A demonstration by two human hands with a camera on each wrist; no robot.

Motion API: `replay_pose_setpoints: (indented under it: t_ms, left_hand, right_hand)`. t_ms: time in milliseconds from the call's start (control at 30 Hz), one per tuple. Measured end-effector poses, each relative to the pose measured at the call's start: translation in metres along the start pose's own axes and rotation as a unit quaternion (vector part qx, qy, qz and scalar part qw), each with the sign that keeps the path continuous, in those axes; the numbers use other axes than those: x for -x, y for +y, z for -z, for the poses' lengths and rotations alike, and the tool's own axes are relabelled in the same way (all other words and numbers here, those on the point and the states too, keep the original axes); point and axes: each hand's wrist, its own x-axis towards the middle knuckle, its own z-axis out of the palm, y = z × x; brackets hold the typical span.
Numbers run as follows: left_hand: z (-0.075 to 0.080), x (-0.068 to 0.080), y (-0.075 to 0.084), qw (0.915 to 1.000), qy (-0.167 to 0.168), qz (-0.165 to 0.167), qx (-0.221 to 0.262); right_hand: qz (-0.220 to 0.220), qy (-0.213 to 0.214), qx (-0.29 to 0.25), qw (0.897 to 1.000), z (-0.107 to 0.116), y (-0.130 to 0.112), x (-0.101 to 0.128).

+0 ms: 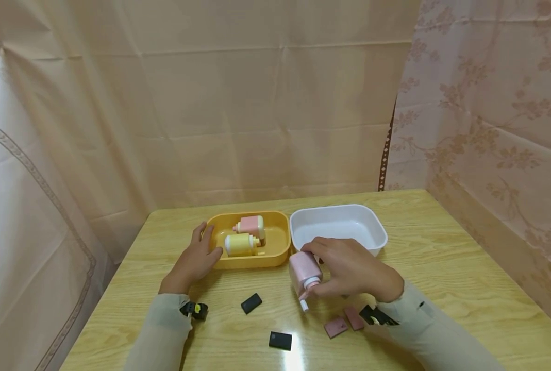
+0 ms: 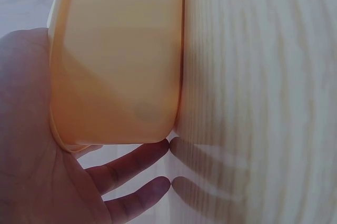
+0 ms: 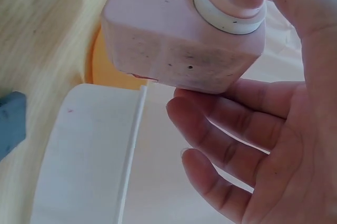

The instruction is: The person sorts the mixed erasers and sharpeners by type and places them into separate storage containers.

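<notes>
My right hand [image 1: 349, 265] grips a pink pump bottle [image 1: 304, 268], tilted with its nozzle toward me, in front of the trays. In the right wrist view, dark smudges mark the bottle [image 3: 179, 60]; the thumb is by its neck and fingertips touch its far side. My left hand [image 1: 198, 257] rests against the left end of the yellow tray [image 1: 252, 263], with fairly straight fingers. In the left wrist view, two fingertips touch the table beside the tray [image 2: 121, 66]. Inside the tray lie a yellow pump bottle [image 1: 239, 245] and a pink-and-cream bottle [image 1: 252, 225].
A white tray [image 1: 337, 208] stands right of the yellow one, partly behind my right hand. Nearer me on the wooden table [image 1: 229, 340] lie two black blocks, one [image 1: 251, 303] farther and one [image 1: 280, 340] closer, and two reddish blocks [image 1: 335, 327] near my right wrist. Curtains hang behind.
</notes>
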Motion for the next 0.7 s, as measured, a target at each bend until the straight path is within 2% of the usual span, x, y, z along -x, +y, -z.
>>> replay_pose_setpoints:
  t_ms: [233, 700]
  left_hand:
    - [0.001, 0.003, 0.001, 1.0000, 0.000, -0.001, 0.003]
    - [0.002, 0.003, 0.003, 1.0000, 0.000, -0.002, 0.002]
  right_hand:
    - [0.002, 0.027, 0.008, 1.000, 0.004, -0.001, -0.006]
    - [-0.010, 0.016, -0.002, 1.000, 0.008, 0.003, -0.017]
